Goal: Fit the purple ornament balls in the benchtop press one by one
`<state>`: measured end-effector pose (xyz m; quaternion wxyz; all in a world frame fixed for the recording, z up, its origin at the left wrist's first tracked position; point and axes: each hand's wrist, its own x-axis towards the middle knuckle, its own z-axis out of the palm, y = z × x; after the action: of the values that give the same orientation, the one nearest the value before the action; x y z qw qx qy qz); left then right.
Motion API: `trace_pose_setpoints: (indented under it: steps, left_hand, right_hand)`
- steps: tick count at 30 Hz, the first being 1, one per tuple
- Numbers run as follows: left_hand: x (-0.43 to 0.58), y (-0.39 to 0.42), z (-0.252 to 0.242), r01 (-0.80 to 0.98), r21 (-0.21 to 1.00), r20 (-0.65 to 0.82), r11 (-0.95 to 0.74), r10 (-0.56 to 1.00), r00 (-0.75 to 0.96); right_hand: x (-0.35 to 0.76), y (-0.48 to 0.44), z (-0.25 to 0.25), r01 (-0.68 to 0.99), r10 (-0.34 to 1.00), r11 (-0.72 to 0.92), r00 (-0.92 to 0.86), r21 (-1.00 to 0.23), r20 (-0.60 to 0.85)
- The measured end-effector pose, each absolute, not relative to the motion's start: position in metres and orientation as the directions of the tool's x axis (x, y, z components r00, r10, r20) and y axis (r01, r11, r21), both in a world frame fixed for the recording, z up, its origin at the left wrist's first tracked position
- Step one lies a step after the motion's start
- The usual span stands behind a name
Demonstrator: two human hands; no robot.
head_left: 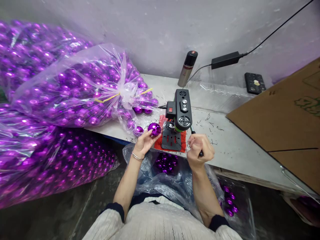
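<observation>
Between the fingertips of my left hand [145, 142] is a shiny purple faceted ball [154, 129], held just left of a small black press machine [183, 108]. My right hand [200, 149] is closed in a fist round the black-ended lever handle [192, 130] on the machine's right side. The machine's slotted black base plate [171, 140] rests on a red sheet [183, 146] at the table's front edge. More purple balls [138, 130] lie by the opening of a clear bag, left of the ball I hold.
Large clear bags of purple balls [75, 86] fill the left side, one tied with a yellow strip [110, 98]. A spray can [187, 69] stands behind the machine. A cardboard box [287, 113] is at right. Clear plastic with balls [167, 163] covers my lap. Dark scraps litter the table [225, 146].
</observation>
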<state>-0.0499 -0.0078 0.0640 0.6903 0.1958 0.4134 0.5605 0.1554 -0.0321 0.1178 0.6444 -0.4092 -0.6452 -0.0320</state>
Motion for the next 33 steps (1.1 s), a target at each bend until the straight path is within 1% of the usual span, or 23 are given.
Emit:
trace_pose_setpoints:
  steps: [5,7,11,13,14,16,17,19,22,26,29,33]
  left_hand:
    - [-0.026,-0.011,0.028,-0.407,0.848,-0.367,0.34,0.93,0.014]
    - [-0.016,-0.008,0.018,-0.305,0.897,-0.345,0.32,0.938,-0.03]
    - [-0.002,-0.005,0.009,-0.132,0.975,-0.188,0.177,0.979,-0.077]
    - [0.001,-0.006,0.008,0.021,0.994,-0.106,0.107,0.992,-0.075]
    - [0.001,-0.006,0.008,0.128,0.989,-0.061,0.071,0.995,-0.078]
    - [0.0,-0.007,0.009,0.34,0.94,0.036,-0.012,0.997,-0.063]
    - [-0.001,-0.007,0.01,0.421,0.905,0.083,-0.059,0.996,-0.039]
    - [-0.002,-0.006,0.011,0.513,0.844,0.164,-0.158,0.986,0.032]
    - [0.001,-0.003,0.008,0.56,0.784,0.251,-0.268,0.962,0.109]
    - [0.011,0.001,-0.006,0.555,0.76,0.334,-0.338,0.936,0.112]
    - [0.015,0.004,-0.017,0.526,0.767,0.363,-0.368,0.924,0.117]
    - [0.015,0.005,-0.025,0.517,0.768,0.369,-0.378,0.921,0.125]
  right_hand:
    - [0.156,-0.031,0.126,0.569,0.52,0.649,0.152,-0.505,0.841]
    - [0.156,-0.031,0.128,0.566,0.525,0.65,0.148,-0.507,0.838]
    - [0.157,-0.032,0.13,0.568,0.525,0.655,0.131,-0.498,0.841]
    - [0.157,-0.032,0.13,0.578,0.528,0.65,0.125,-0.494,0.84]
    - [0.157,-0.032,0.13,0.582,0.529,0.646,0.124,-0.493,0.84]
    - [0.158,-0.033,0.13,0.588,0.529,0.644,0.119,-0.49,0.84]
    - [0.158,-0.033,0.129,0.589,0.53,0.644,0.115,-0.487,0.84]
    - [0.158,-0.034,0.129,0.594,0.533,0.643,0.106,-0.483,0.839]
    - [0.159,-0.034,0.127,0.599,0.533,0.64,0.104,-0.48,0.84]
    - [0.159,-0.034,0.124,0.6,0.514,0.649,0.108,-0.468,0.851]
    - [0.159,-0.035,0.123,0.599,0.507,0.657,0.099,-0.459,0.856]
    - [0.16,-0.039,0.114,0.61,0.52,0.647,0.087,-0.458,0.85]
